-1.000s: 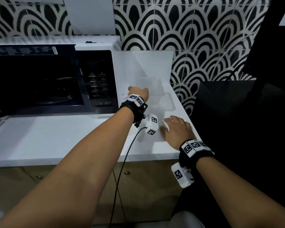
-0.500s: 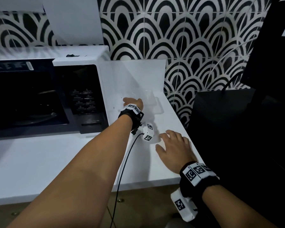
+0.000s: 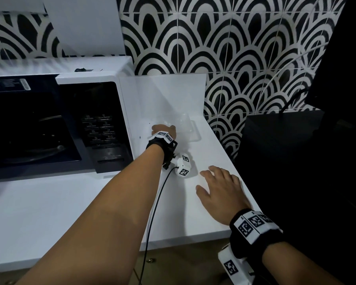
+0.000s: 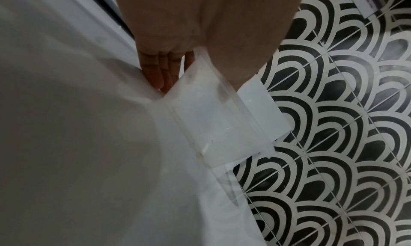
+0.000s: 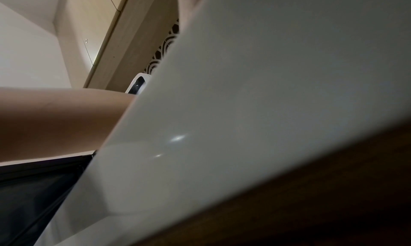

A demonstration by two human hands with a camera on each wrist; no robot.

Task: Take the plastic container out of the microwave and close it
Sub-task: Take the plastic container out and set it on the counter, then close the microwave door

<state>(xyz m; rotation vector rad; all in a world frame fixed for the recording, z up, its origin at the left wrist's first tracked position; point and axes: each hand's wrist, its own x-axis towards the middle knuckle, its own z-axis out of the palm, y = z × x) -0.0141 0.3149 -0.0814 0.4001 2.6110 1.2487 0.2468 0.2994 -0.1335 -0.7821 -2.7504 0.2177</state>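
Two bare hands work at a white desk (image 3: 70,212), with a microwave (image 3: 56,124) as the landmark at its back left. The microwave's cavity looks dark and open, a glass turntable faintly visible inside; its door cannot be made out.

Just to the right of the microwave, in the back corner against a black-and-white scalloped tile wall (image 3: 245,48), stands the plastic container (image 3: 186,128) — clear, rectangular and hard to see against the white surface. It is already out of the microwave and resting on the desk.

The left hand (image 3: 163,130) reaches to the container. In the left wrist view its grip holds the container's near end, with the thumb over the top edge and the fingers (image 4: 160,70) down the side facing the microwave.

The right hand (image 3: 220,194) lies further right of the microwave, near the desk's front edge, palm down, fingers spread and relaxed, holding nothing.

The removal step appears done — the container seems to be in the course of being set down. The next move likely calls for letting go, then returning to the microwave to close it. Whether "close it" also means a lid cannot be told; no separate lid is clearly visible.
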